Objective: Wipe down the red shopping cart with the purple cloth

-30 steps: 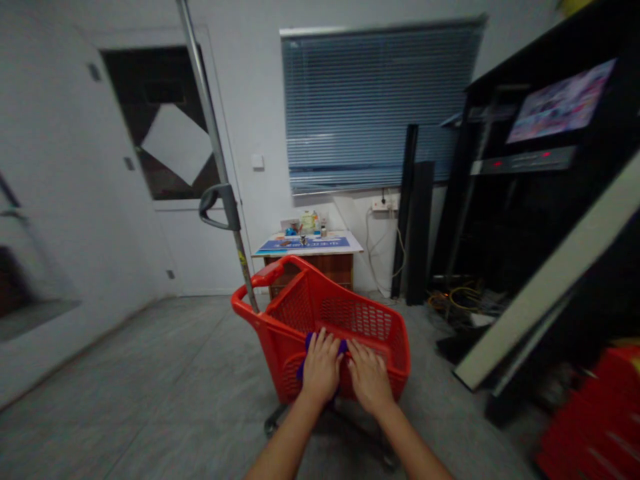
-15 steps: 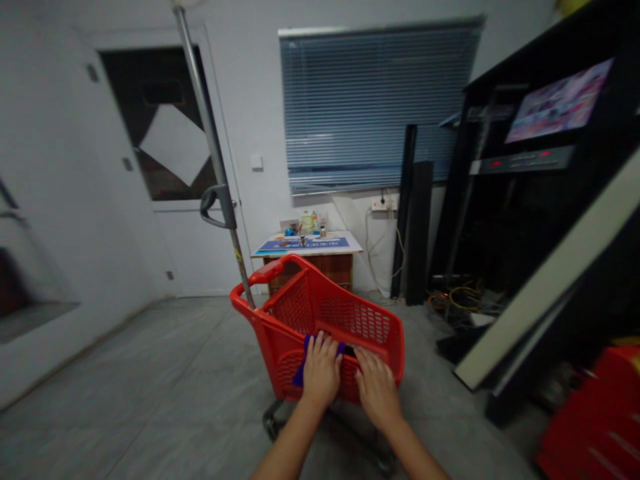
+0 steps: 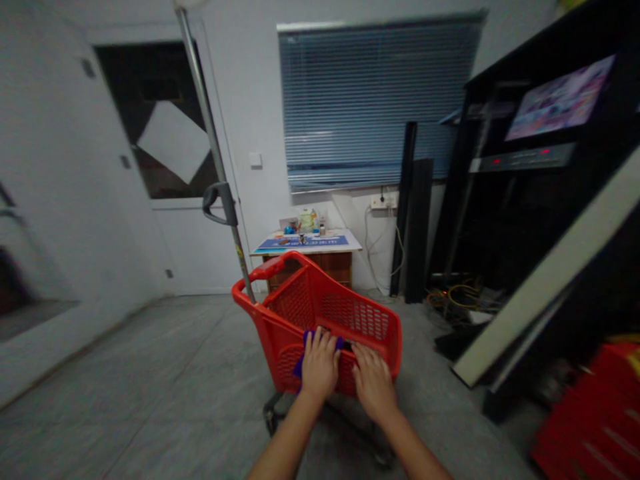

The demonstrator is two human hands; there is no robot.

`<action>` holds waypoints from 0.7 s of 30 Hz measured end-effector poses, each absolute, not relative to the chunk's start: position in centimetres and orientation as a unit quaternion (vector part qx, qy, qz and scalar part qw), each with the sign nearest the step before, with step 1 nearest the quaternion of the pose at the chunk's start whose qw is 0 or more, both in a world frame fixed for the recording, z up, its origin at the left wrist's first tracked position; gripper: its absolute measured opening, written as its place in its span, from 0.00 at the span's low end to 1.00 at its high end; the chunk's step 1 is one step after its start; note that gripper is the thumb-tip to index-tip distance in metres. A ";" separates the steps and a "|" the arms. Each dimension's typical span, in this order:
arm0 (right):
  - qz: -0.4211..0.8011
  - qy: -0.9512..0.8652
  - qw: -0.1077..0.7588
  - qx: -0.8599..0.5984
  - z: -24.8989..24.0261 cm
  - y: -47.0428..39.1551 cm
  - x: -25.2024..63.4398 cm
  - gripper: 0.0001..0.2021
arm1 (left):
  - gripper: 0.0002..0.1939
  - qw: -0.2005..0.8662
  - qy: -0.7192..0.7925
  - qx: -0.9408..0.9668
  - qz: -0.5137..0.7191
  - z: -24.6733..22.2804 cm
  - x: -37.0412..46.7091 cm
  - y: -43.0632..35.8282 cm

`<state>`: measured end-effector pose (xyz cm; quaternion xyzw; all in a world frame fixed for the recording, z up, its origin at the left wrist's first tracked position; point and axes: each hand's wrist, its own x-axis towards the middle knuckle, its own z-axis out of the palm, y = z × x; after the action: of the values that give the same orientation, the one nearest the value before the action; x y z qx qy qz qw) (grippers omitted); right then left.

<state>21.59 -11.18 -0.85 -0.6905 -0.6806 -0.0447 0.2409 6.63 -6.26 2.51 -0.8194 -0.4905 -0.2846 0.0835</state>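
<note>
Head view showed both hands on the near rim of a red plastic shopping cart [image 3: 320,313] standing on the grey floor in the middle of the room. The left hand [image 3: 319,365] lay palm-down over a blue cloth [image 3: 306,345] draped on that rim, fingers spread and pressing rather than clenched; the right hand [image 3: 373,381] rested flat just beside it, fingers loosely extended on the plastic, gripping nothing.

The cart looked light and stiff — mesh walls, small wheels — so it would likely roll at a slight push, and is best held by the rim or the red handle [image 3: 265,269] at its far end. The cloth seemed soft and limp, easy to bunch in one hand. A metal pole [image 3: 213,147] rose by the handle, with a small table [image 3: 307,244] beyond.
</note>
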 end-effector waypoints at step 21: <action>-0.065 -0.668 0.277 -0.688 -2.4 -11.8 23.1 0.24 | 0.15 0.081 -0.491 -0.825 -0.269 3.3 3.9 -4.1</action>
<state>23.15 -11.77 -2.44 -0.6880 -0.6676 -0.0649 0.2769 3.92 -4.07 3.28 -0.8246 -0.4913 -0.2687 0.0806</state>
